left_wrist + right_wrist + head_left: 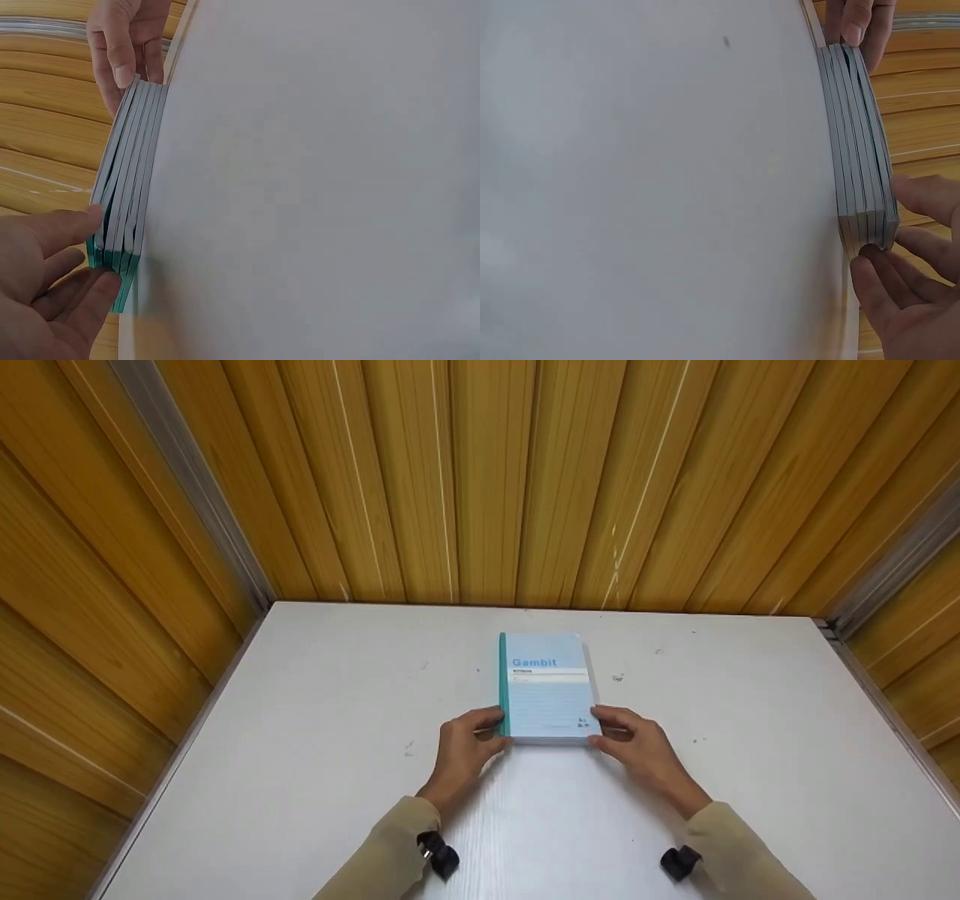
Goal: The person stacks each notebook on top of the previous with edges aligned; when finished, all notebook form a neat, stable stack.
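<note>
A neat stack of notebooks [547,709], its top cover light blue with a teal spine on the left and "Gambit" printed on it, lies flat on the white table. My left hand [467,742] holds the near left corner, fingers at the spine and thumb by the near edge. On the opposite side, my right hand [637,742] holds the near right corner in the same way. Seen from the left wrist, the stacked notebooks [131,165] show several layered page edges. The right wrist view shows the stack [859,142] with fingers [874,285] against its side.
The white table [337,697] carries small dark marks. Wood-patterned panels [487,487] rise behind it and at both sides, with grey metal strips at the corners. Each sleeve has a black device [680,862] at the wrist.
</note>
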Tool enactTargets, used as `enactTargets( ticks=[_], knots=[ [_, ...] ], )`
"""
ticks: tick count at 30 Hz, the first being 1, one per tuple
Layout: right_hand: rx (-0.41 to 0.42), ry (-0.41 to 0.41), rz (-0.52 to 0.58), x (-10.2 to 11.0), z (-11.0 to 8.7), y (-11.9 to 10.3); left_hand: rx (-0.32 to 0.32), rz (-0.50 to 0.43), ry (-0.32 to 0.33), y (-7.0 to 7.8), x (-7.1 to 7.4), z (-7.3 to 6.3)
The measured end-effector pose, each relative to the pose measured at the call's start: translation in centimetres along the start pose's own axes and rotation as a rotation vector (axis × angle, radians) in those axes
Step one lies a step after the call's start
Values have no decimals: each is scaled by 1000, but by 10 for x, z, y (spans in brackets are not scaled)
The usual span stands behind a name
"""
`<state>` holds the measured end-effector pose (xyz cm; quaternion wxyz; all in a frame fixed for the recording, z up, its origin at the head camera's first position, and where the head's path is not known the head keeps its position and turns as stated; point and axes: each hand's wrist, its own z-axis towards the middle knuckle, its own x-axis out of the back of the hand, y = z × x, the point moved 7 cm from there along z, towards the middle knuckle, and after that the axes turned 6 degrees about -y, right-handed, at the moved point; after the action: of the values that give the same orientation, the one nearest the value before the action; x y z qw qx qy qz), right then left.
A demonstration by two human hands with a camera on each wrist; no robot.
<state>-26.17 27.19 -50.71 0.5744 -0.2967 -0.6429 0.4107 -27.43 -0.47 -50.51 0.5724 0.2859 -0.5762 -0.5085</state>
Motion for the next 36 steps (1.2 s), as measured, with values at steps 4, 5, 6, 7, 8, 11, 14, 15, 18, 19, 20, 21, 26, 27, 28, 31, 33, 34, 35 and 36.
enactTargets(
  ticks=[4,5,6,7,8,11,14,15,18,19,20,21,26,27,28,31,33,34,35,36],
  knots=[
    [2,-24,4,-4,-3,0,13,-2,-4,-2,1,0],
    [3,-27,4,-5,-4,1,20,-4,-3,-3,1,0],
    [5,-32,1,-5,-4,1,29,-8,-2,-4,2,0],
    [6,-34,-2,-6,-4,1,36,-10,0,-5,3,0],
    [7,-32,-8,-6,-4,1,44,-12,0,-6,3,-1],
    [14,-24,-33,-7,-3,0,64,-19,-2,-9,4,-2],
    [11,-18,-53,-8,-2,0,60,-20,-8,-9,5,-2],
    [8,-20,-57,-9,-2,0,54,-20,-8,-9,5,-2],
    [4,-23,-47,-8,-1,0,24,-7,-1,-8,5,-1],
    [4,-23,-45,-8,-1,0,15,0,4,-8,6,-1],
    [4,-23,-44,-8,0,0,1,7,8,-7,6,-1],
    [2,-21,-42,-7,0,0,-11,17,11,-7,6,-1],
    [-9,-19,-60,-7,1,2,-25,37,17,-8,5,0],
    [-17,-18,-61,-7,1,2,-20,34,16,-8,5,0],
    [-21,-19,-63,-7,1,2,-11,27,14,-9,5,0],
    [-34,-22,-63,-7,2,3,3,8,11,-11,5,0],
    [-46,-24,-60,-6,2,5,8,1,8,-11,5,1],
    [-49,-24,-62,-6,2,5,12,-2,5,-12,4,1],
    [-53,-24,-64,-6,2,6,9,1,6,-12,4,1],
    [-57,-24,-68,-6,2,6,12,1,5,-12,4,1]
  ],
)
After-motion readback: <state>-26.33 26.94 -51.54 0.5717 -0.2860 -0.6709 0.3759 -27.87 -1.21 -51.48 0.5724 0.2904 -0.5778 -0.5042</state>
